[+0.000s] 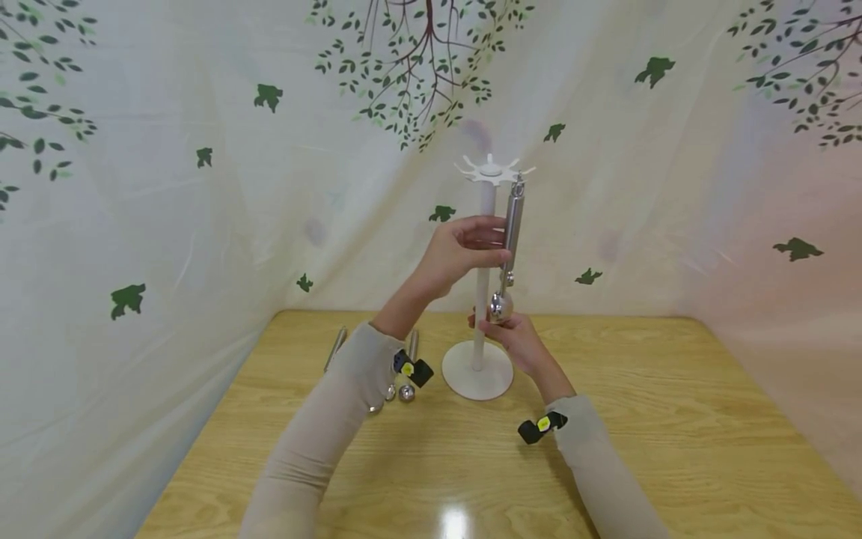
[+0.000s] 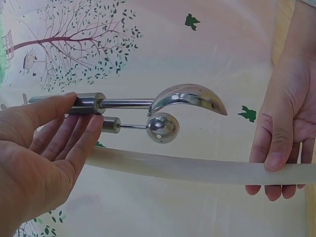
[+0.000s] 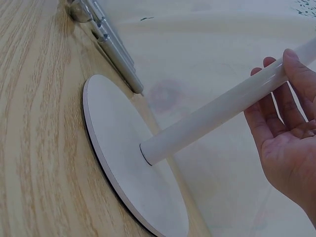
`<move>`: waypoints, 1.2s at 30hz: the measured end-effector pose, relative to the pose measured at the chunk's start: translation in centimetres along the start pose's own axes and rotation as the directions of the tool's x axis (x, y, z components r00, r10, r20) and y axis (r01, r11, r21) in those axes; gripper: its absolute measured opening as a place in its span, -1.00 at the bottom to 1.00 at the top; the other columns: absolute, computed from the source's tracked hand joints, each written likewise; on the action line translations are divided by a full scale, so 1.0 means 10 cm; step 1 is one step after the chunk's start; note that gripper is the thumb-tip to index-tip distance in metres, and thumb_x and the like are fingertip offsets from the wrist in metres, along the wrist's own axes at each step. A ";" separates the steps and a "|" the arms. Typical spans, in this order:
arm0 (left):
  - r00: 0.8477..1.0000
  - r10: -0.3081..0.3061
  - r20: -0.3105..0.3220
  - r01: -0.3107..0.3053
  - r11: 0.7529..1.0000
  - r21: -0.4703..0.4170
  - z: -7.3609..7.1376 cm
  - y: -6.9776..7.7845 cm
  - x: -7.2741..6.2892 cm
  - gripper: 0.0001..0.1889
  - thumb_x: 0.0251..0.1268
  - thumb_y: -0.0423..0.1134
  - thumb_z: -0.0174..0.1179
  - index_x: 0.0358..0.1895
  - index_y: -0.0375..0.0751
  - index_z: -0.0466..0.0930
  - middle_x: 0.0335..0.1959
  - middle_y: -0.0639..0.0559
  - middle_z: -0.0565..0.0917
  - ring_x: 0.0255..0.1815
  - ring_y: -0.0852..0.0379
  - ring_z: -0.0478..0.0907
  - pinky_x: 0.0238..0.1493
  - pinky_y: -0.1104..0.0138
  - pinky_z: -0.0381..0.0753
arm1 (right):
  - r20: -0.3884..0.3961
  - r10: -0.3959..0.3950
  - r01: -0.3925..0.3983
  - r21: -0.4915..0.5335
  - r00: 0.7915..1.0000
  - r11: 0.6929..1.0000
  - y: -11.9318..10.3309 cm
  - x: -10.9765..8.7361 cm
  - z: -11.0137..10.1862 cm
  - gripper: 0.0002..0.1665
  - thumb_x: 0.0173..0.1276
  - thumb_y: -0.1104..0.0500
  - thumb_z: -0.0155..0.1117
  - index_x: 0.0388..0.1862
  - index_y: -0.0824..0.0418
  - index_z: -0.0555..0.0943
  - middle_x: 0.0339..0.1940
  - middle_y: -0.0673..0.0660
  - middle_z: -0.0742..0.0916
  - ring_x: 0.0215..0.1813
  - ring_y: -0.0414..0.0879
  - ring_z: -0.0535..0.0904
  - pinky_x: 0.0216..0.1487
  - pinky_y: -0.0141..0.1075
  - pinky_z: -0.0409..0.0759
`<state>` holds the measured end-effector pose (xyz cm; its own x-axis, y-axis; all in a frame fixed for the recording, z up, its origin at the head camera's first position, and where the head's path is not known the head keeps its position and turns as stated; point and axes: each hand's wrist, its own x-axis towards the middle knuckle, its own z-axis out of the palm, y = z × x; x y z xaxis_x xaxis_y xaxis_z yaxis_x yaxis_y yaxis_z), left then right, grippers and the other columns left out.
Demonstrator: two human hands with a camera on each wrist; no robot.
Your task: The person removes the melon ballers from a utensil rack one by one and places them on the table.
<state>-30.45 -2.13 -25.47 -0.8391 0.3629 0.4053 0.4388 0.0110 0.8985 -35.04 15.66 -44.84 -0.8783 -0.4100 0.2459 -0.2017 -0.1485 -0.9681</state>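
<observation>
A white stand (image 1: 461,376) has a round base, an upright pole and a ring of hooks (image 1: 490,172) at its top. My left hand (image 1: 450,258) pinches the handle of a shiny steel ladle (image 2: 190,98) between thumb and fingers, beside the pole. The handle's upper end is right at a hook on the right side. Close by it hangs a second steel utensil (image 2: 163,128) with a small round bowl; its handle is partly hidden behind my left fingers. Lower down, my right hand (image 1: 520,343) grips the white pole (image 3: 212,116) with thumb and fingers.
Several more steel utensils (image 1: 407,392) lie on the wooden table (image 1: 673,419) left of the stand, partly hidden behind my left sleeve. A cloth backdrop (image 1: 377,224) with printed branches and leaves hangs close behind the table.
</observation>
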 end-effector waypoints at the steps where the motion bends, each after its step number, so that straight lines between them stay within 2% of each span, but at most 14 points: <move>1: 1.000 -0.004 0.004 0.004 1.000 -0.002 0.00 0.01 0.00 -0.51 0.22 -0.48 0.40 0.25 -0.32 0.59 0.09 -0.28 0.73 0.05 -0.06 0.74 0.11 0.22 0.76 | 0.000 -0.002 0.002 -0.001 1.000 1.000 0.00 0.00 0.00 -0.79 0.50 0.19 0.27 0.04 0.16 0.72 -0.07 -0.09 0.81 0.15 -0.17 0.69 0.28 -0.33 0.62; 7: 0.999 -0.024 0.035 0.025 0.999 -0.026 -0.02 0.07 0.02 -0.51 0.22 -0.50 0.39 0.24 -0.36 0.58 0.10 -0.30 0.72 0.05 -0.06 0.74 0.06 0.19 0.78 | 0.009 -0.008 0.008 -0.010 1.000 1.000 0.00 0.02 -0.02 -0.63 0.52 0.21 0.25 0.20 0.37 0.59 -0.04 -0.08 0.81 0.18 -0.17 0.67 0.30 -0.33 0.59; 12: 0.998 -0.028 0.047 0.030 0.999 -0.042 -0.03 0.14 0.04 -0.52 0.20 -0.54 0.38 0.22 -0.39 0.59 0.07 -0.32 0.73 -0.03 -0.02 0.76 0.01 0.17 0.80 | 0.007 -0.008 0.008 -0.017 1.000 1.000 -0.05 0.02 -0.02 -0.50 0.50 0.21 0.27 0.29 0.49 0.49 -0.03 -0.09 0.80 0.20 -0.17 0.66 0.30 -0.33 0.58; 15: 0.998 -0.036 0.047 0.038 0.998 -0.047 -0.04 0.17 0.03 -0.53 0.19 -0.55 0.38 0.21 -0.40 0.59 0.06 -0.33 0.73 -0.07 0.03 0.76 -0.01 0.17 0.81 | 0.002 -0.006 0.006 -0.008 1.000 1.000 -0.07 0.02 -0.01 -0.55 0.49 0.23 0.28 0.26 0.45 0.53 -0.04 -0.10 0.80 0.18 -0.18 0.67 0.29 -0.34 0.59; 20: 0.998 -0.043 0.043 0.045 0.998 -0.050 -0.04 0.19 0.02 -0.53 0.19 -0.54 0.39 0.21 -0.39 0.59 0.05 -0.32 0.73 -0.10 0.07 0.75 -0.03 0.16 0.81 | 0.006 -0.002 0.002 0.002 1.000 1.000 -0.05 0.03 0.00 -0.69 0.48 0.24 0.29 0.16 0.23 0.66 -0.03 -0.09 0.80 0.18 -0.17 0.68 0.30 -0.33 0.59; 22: 0.998 -0.045 0.039 0.047 0.997 -0.057 -0.05 0.20 0.01 -0.52 0.18 -0.54 0.39 0.21 -0.38 0.59 0.04 -0.31 0.74 -0.10 0.07 0.76 -0.03 0.15 0.81 | 0.009 0.003 -0.003 -0.001 1.000 1.000 -0.04 0.03 0.00 -0.67 0.49 0.22 0.29 0.18 0.24 0.64 -0.03 -0.09 0.80 0.20 -0.17 0.67 0.31 -0.31 0.58; 26: 0.998 -0.052 0.031 0.054 0.996 -0.072 -0.05 0.23 0.00 -0.51 0.18 -0.55 0.39 0.22 -0.37 0.59 0.05 -0.31 0.74 -0.12 0.10 0.76 -0.03 0.15 0.81 | 0.014 0.003 -0.003 -0.011 1.000 1.000 -0.01 0.01 0.00 -0.54 0.50 0.21 0.26 0.27 0.44 0.52 -0.02 -0.09 0.80 0.20 -0.17 0.66 0.32 -0.31 0.57; 29: 0.998 -0.058 0.024 0.060 0.995 -0.077 -0.04 0.24 -0.01 -0.51 0.18 -0.55 0.39 0.22 -0.37 0.59 0.05 -0.31 0.74 -0.14 0.13 0.75 -0.03 0.15 0.81 | 0.010 -0.003 0.003 -0.019 1.000 1.000 0.00 0.00 0.00 -0.50 0.50 0.23 0.26 0.29 0.51 0.48 -0.03 -0.09 0.80 0.18 -0.18 0.67 0.29 -0.34 0.59; 36: 0.998 -0.065 0.023 0.067 0.995 -0.077 0.01 0.25 -0.04 -0.51 0.18 -0.53 0.40 0.22 -0.33 0.60 0.05 -0.26 0.75 -0.11 0.07 0.77 -0.02 0.17 0.81 | 0.015 -0.017 0.017 0.004 1.000 1.000 0.01 -0.01 0.00 -0.62 0.49 0.23 0.28 0.16 0.44 0.59 -0.04 -0.05 0.81 0.15 -0.17 0.70 0.27 -0.36 0.62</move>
<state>-29.02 -2.18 -23.43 -0.8584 0.3826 0.3419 0.3556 -0.0366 0.9339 -34.91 15.67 -44.96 -0.8682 -0.4211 0.2626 -0.2146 -0.1587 -0.9637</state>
